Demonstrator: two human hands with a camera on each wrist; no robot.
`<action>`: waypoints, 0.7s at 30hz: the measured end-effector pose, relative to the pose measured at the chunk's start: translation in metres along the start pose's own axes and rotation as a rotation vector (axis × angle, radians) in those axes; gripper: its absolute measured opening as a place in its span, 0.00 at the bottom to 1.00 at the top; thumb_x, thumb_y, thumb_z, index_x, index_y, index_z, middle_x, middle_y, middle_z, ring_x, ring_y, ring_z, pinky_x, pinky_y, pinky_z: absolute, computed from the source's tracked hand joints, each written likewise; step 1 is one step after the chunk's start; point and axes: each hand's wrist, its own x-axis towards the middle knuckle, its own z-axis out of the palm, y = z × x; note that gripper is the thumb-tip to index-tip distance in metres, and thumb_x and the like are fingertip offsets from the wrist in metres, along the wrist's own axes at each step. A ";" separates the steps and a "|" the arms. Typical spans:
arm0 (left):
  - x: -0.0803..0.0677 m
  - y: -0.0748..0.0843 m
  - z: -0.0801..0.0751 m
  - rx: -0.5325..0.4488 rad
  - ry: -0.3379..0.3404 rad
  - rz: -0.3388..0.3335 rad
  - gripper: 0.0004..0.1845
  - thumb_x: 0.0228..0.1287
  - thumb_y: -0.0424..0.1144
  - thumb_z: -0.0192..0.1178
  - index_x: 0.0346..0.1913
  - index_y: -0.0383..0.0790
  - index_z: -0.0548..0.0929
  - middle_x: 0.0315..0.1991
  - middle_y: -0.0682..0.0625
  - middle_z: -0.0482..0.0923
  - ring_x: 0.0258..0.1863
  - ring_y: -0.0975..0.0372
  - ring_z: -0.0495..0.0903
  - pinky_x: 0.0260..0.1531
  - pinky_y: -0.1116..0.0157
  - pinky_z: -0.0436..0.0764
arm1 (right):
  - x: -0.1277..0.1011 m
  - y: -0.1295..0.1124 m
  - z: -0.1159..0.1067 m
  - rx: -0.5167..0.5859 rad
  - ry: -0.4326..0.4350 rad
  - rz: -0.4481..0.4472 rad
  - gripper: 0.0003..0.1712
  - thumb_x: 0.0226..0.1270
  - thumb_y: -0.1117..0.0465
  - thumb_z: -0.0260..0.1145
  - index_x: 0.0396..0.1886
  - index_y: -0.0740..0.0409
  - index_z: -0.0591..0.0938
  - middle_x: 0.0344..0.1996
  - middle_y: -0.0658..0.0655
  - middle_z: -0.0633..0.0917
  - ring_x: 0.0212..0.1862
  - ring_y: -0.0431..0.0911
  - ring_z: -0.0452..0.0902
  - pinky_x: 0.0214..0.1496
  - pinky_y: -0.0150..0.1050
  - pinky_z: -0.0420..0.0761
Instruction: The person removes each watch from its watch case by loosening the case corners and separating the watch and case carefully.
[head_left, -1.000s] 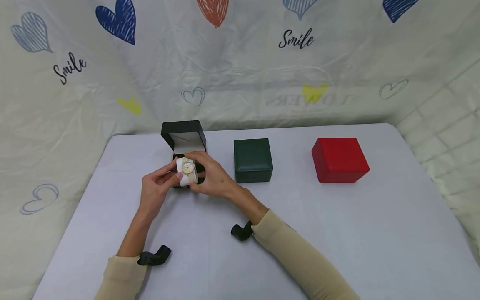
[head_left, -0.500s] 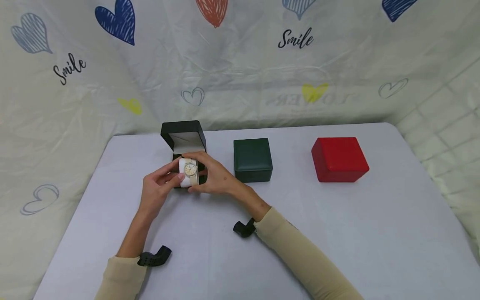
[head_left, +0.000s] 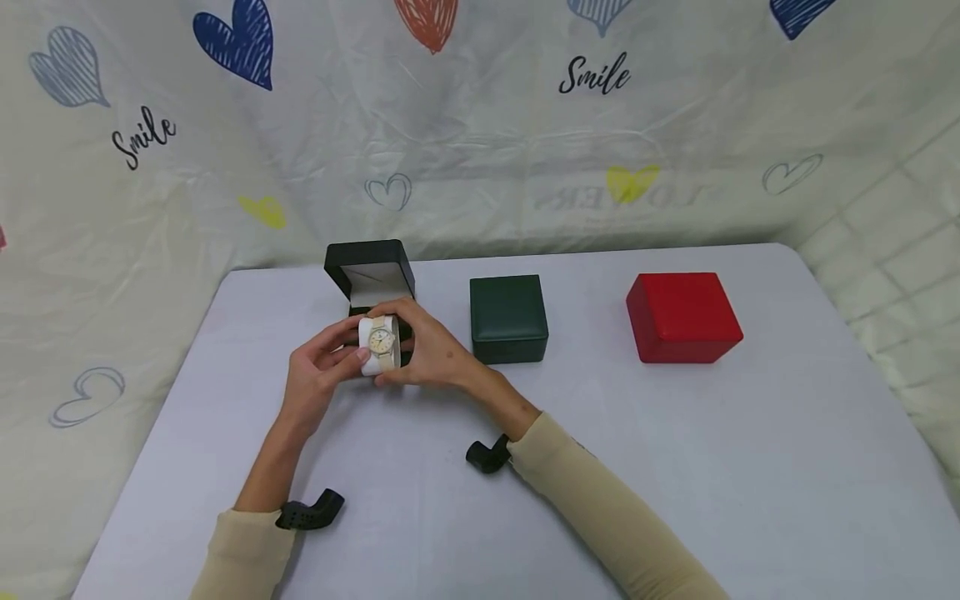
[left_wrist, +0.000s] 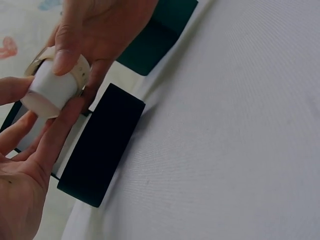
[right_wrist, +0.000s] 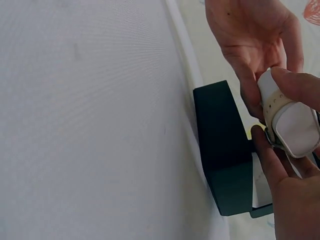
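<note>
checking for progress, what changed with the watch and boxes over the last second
Little changed. Both hands, left and right, tipped the watch on its white cushion slightly back toward the open black box. Nothing was taken or let go. The green box and red box stayed shut in place.

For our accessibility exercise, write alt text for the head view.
Two hands, left hand and right hand, hold a watch on a white cushion over an open black box. A closed green box and red box sit beside it.

Shut green box (head_left: 508, 318) and red box (head_left: 682, 317), apparently plain, on table (head_left: 675, 467).
</note>
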 end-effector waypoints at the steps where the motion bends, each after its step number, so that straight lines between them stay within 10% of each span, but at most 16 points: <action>1: 0.000 0.000 0.000 0.001 -0.001 -0.004 0.27 0.71 0.35 0.66 0.71 0.39 0.76 0.54 0.52 0.80 0.45 0.68 0.86 0.42 0.71 0.88 | 0.000 0.000 0.000 -0.002 0.004 0.005 0.49 0.46 0.66 0.87 0.69 0.56 0.72 0.64 0.57 0.74 0.62 0.46 0.74 0.57 0.40 0.88; 21: 0.001 -0.003 -0.002 -0.048 0.035 0.007 0.28 0.71 0.34 0.66 0.72 0.35 0.75 0.55 0.53 0.80 0.46 0.69 0.87 0.42 0.70 0.89 | -0.001 0.004 0.005 0.017 0.058 -0.038 0.48 0.51 0.68 0.84 0.72 0.58 0.70 0.60 0.59 0.74 0.59 0.55 0.77 0.54 0.41 0.89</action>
